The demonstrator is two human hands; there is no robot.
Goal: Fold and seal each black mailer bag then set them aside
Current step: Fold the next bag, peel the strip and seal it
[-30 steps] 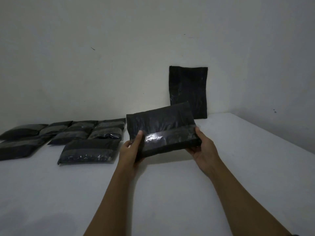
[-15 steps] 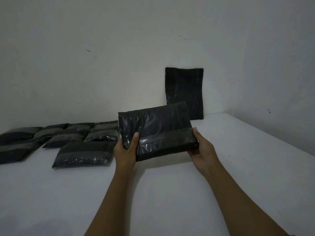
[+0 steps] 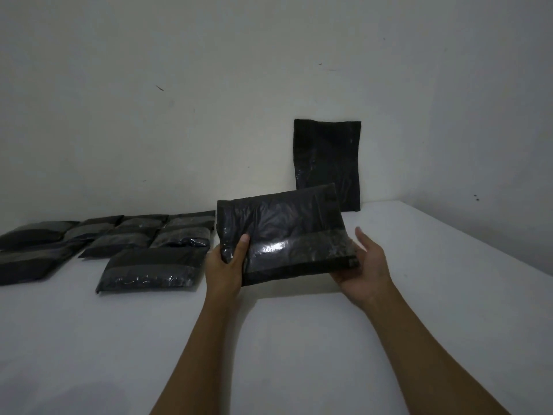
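Sealed bags [image 3: 104, 244] lie mid-left on the desk [image 3: 299, 339]; left hand [image 3: 224, 265] grips the folded bag [image 3: 284, 235], right hand [image 3: 363, 266] fingers spread beneath; one bag [image 3: 327, 163] at centre right looks unsealed.

Held above the table [image 3: 299, 339] between left hand [image 3: 224, 265] and right hand [image 3: 363, 269]: mailer bag [image 3: 284, 232]. Lying left: sealed bags [image 3: 119, 244]. Leaning behind against the wall [image 3: 209, 100]: upright bag [image 3: 327, 157].
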